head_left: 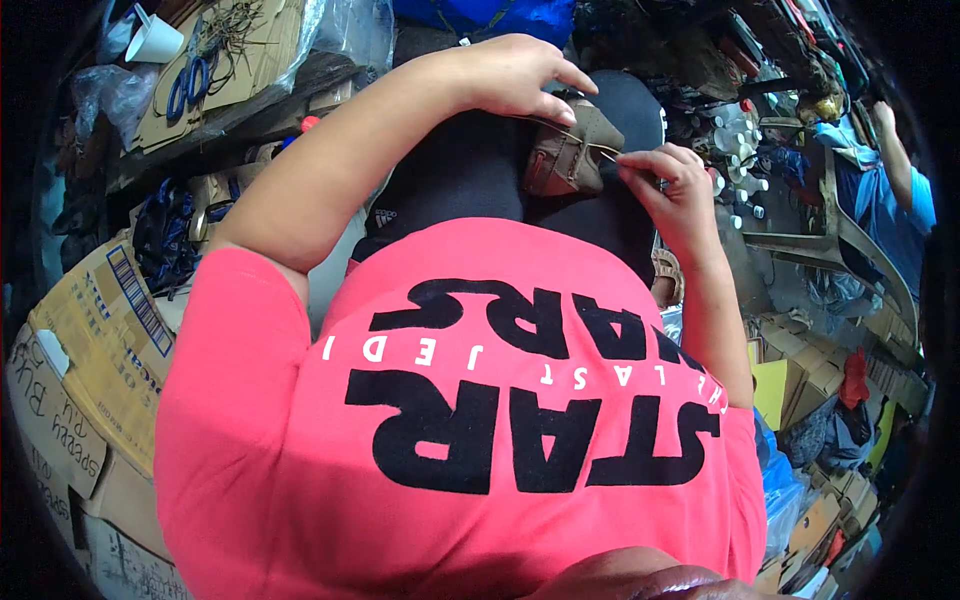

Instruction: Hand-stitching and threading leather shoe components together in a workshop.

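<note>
A brown leather shoe (572, 160), with pale cord across its top, sits on my dark-trousered lap. My left hand (515, 75) is at the shoe's far left side, its thumb and forefinger around the far edge; the other fingers are partly hidden. Close to the shoe's right side, my right hand (672, 185) is closed in a pinch on the end of the pale cord (607, 152). The cord runs from the shoe's upper to those fingertips. Whether a needle is at its end is too small to tell.
At the far left, blue-handled scissors (188, 88) lie on cardboard sheets near a white cup (154, 40). Cardboard boxes (95, 340) stand at my left. Several small white bottles (738, 150) are to the right. Beyond a chair (850, 235), another person in blue (875, 190) is at the right.
</note>
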{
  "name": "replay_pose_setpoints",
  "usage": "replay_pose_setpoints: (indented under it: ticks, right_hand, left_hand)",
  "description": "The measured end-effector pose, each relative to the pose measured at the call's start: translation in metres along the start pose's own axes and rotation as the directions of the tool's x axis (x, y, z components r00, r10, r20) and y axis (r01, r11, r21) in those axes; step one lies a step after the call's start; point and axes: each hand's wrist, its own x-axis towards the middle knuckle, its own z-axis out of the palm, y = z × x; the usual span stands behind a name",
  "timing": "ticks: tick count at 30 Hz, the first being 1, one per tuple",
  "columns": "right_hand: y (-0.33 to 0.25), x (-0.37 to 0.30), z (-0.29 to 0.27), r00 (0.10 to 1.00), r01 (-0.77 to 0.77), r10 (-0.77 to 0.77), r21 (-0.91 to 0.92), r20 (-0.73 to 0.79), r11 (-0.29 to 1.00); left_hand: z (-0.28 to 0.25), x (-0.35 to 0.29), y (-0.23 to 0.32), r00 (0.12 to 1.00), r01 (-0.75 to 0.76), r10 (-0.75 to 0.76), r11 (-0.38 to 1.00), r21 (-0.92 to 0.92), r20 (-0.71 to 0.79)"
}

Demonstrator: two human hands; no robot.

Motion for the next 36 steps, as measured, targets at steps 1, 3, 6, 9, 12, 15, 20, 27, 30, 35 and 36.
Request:
replay_pose_setpoints:
  ticks: [1,3,6,9,12,15,20,27,30,35,36]
  right_hand:
    - [0.001,0.001,0.002,1.0,-0.007,0.007,-0.036,-0.016,0.999]
    - [0.001,0.005,0.005,0.998,-0.045,0.044,-0.007,-0.051,0.999]
    - [0.0,0.008,0.004,0.992,-0.098,0.105,0.1,-0.067,0.99]
    - [-0.002,0.014,0.004,0.999,-0.032,0.037,0.117,-0.036,0.993]
    - [-0.004,0.018,0.004,0.998,-0.064,0.064,0.119,0.007,0.991]
    - [-0.005,0.023,0.002,0.999,-0.035,0.034,0.06,0.018,0.998]
    - [-0.001,0.03,0.004,0.998,-0.011,0.007,0.058,0.058,0.998]
    - [0.024,0.026,0.018,0.988,-0.145,0.105,0.441,0.115,0.886]
    - [0.029,0.025,0.024,0.998,-0.067,0.056,0.392,0.04,0.918]
    - [0.015,0.024,0.034,0.997,-0.046,0.054,0.163,-0.049,0.986]
    - [0.012,0.022,0.035,0.995,0.035,-0.031,0.04,-0.096,0.999]
  left_hand:
    - [0.002,0.006,0.0,1.0,-0.005,0.005,1.0,-0.002,0.002]
    - [0.001,0.013,-0.003,0.997,-0.026,0.026,1.0,-0.001,0.067]
    - [0.002,0.014,-0.003,0.998,-0.015,0.016,1.0,-0.024,0.063]
    - [0.002,0.015,-0.002,0.998,0.001,0.0,1.0,-0.026,0.061]
    - [0.002,0.017,-0.003,0.998,0.012,-0.01,0.999,-0.036,0.059]
    - [0.002,0.019,-0.003,0.998,0.014,-0.013,1.0,-0.015,0.065]
    - [0.005,0.023,-0.007,0.999,-0.018,0.021,0.998,-0.056,0.041]
    - [0.018,0.026,-0.013,0.998,-0.064,0.063,0.988,-0.143,-0.017]
    - [0.023,0.024,-0.011,0.997,-0.051,0.041,0.988,-0.146,-0.068]
    - [0.028,0.02,-0.013,0.992,-0.055,0.033,0.983,-0.176,-0.124]
    - [0.029,0.015,-0.01,0.974,-0.089,0.058,0.987,-0.133,-0.218]
